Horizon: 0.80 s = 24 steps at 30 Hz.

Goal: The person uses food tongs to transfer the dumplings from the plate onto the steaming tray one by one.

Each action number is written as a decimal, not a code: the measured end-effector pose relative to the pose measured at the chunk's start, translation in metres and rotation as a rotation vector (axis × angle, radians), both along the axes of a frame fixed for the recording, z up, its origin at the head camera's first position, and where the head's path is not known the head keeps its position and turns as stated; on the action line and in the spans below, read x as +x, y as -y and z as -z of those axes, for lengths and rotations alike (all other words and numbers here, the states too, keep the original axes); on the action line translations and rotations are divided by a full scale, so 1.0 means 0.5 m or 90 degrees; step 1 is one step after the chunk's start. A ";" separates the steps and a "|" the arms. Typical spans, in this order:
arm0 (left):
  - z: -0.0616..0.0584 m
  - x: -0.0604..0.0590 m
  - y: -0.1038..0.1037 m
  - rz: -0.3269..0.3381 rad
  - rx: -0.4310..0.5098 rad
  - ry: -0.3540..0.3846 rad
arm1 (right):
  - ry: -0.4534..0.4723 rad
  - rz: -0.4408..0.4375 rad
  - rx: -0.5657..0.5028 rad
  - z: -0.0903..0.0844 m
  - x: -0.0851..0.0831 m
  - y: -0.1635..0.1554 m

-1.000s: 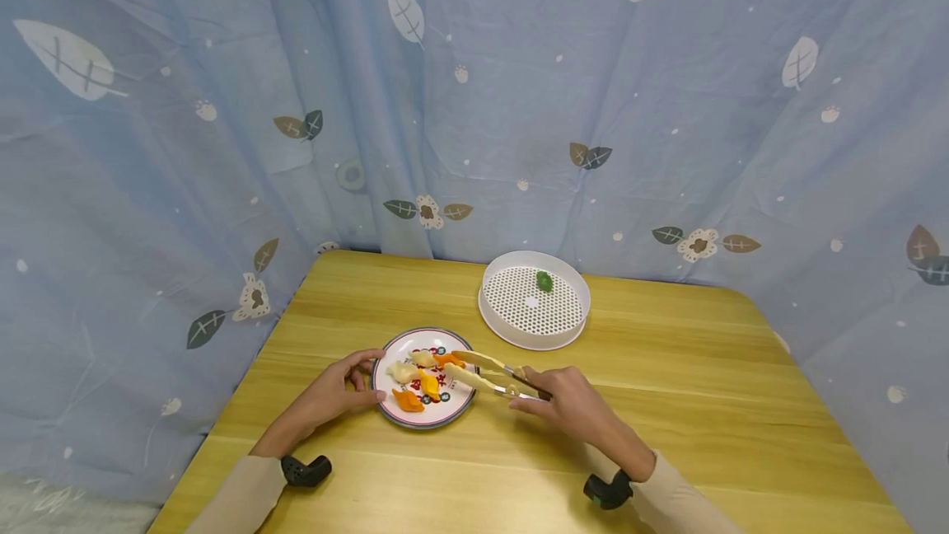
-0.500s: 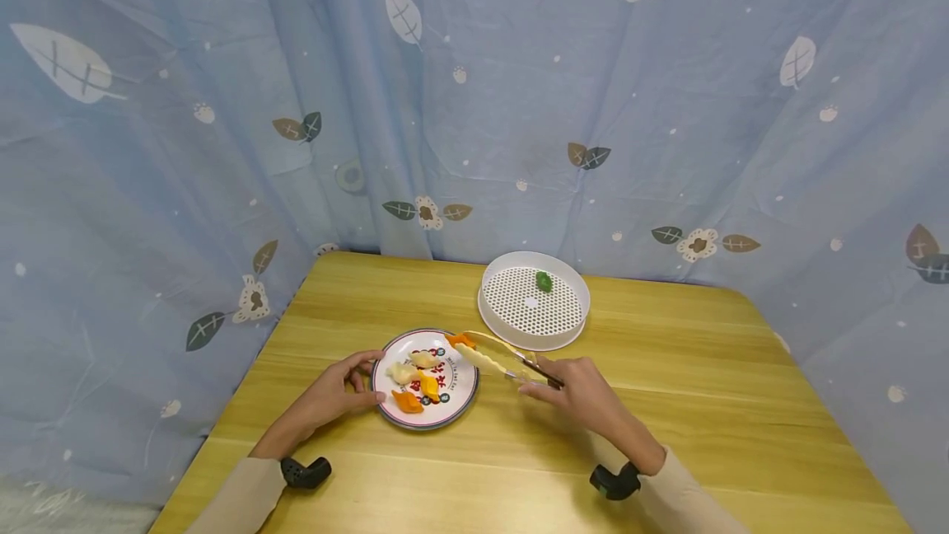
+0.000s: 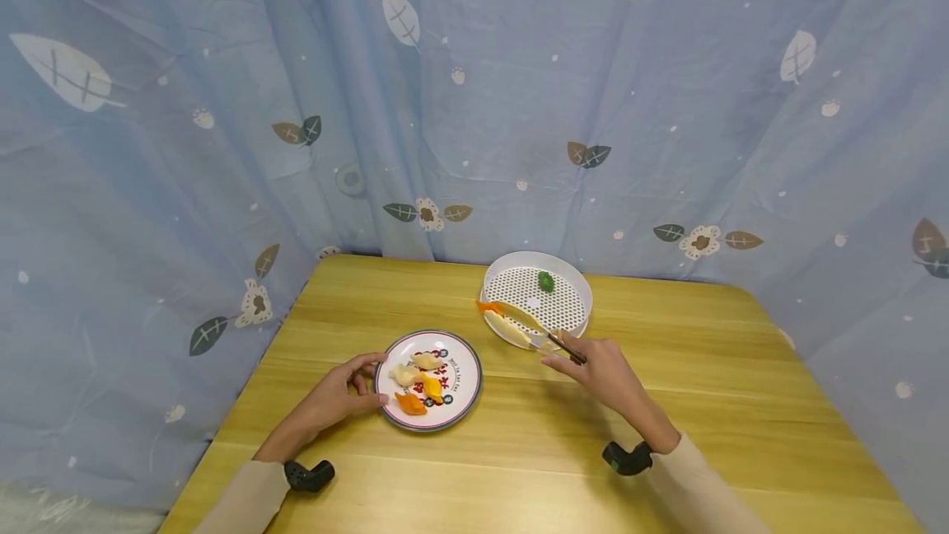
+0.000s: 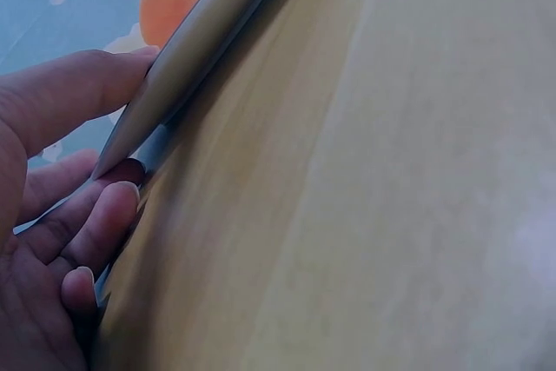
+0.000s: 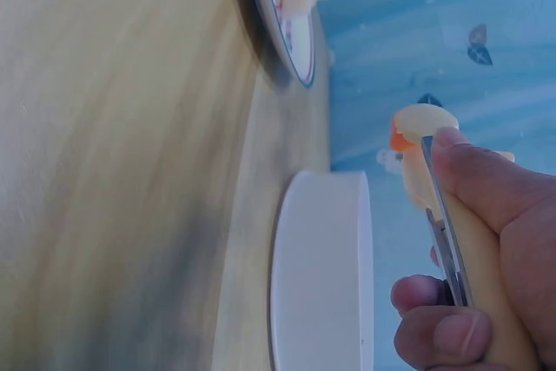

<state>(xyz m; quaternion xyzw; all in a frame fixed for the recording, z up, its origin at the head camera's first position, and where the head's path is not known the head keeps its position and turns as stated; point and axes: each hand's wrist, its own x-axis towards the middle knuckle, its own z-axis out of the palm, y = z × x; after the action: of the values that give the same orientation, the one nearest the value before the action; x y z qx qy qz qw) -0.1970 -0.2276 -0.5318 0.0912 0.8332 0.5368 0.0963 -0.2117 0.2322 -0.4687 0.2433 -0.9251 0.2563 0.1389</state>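
Note:
My left hand [image 3: 339, 392] holds the near-left rim of a round white plate [image 3: 463, 381] with a blue-and-red edge; in the left wrist view the thumb lies over the plate's edge [image 4: 178, 67] and fingers lie under it. On the plate sit several small dumpling-shaped pieces: an orange one [image 3: 410, 404], a yellow one [image 3: 432, 387] and two pale ones. My right hand [image 3: 602, 371] grips cream-tipped tongs [image 3: 511, 331]. Between the tong tips is another orange dumpling-shaped piece [image 3: 487, 306], partly hidden, raised over the left edge of a white perforated tray [image 3: 534, 260].
Inside the tray, toward the back, lies a small green broccoli-like piece [image 3: 545, 281]. The wooden table [image 3: 689, 369] reaches back to a blue patterned curtain [image 3: 504, 105], which also hangs along the left and right sides.
The tongs have lifted the orange piece off the plate and carried it back and right to the tray's edge. My left hand has stayed on the plate's rim.

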 end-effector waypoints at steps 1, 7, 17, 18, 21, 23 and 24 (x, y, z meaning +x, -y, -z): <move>0.000 0.000 0.000 0.001 0.000 -0.001 | 0.004 0.008 -0.003 -0.001 -0.002 -0.003; 0.000 -0.001 -0.002 0.000 -0.005 -0.006 | 0.016 0.050 -0.016 -0.001 -0.024 -0.020; -0.001 0.002 -0.002 0.003 -0.005 -0.004 | -0.010 0.094 0.020 0.006 -0.066 -0.043; -0.001 0.002 -0.002 0.001 -0.005 -0.004 | -0.011 0.095 0.024 0.007 -0.071 -0.045; 0.000 0.003 -0.001 0.003 -0.007 -0.013 | -0.007 0.104 0.031 0.008 -0.085 -0.053; 0.001 0.003 0.000 0.001 -0.008 -0.020 | -0.001 0.113 0.036 0.009 -0.095 -0.058; 0.002 0.002 0.001 0.004 -0.010 -0.026 | 0.004 0.117 0.034 0.009 -0.100 -0.060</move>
<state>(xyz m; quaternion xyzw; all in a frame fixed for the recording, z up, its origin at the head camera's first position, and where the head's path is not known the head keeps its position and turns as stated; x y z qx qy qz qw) -0.1957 -0.2279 -0.5326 0.1036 0.8388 0.5282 0.0816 -0.2616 0.2620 -0.4733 0.1600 -0.9506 0.2181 0.1526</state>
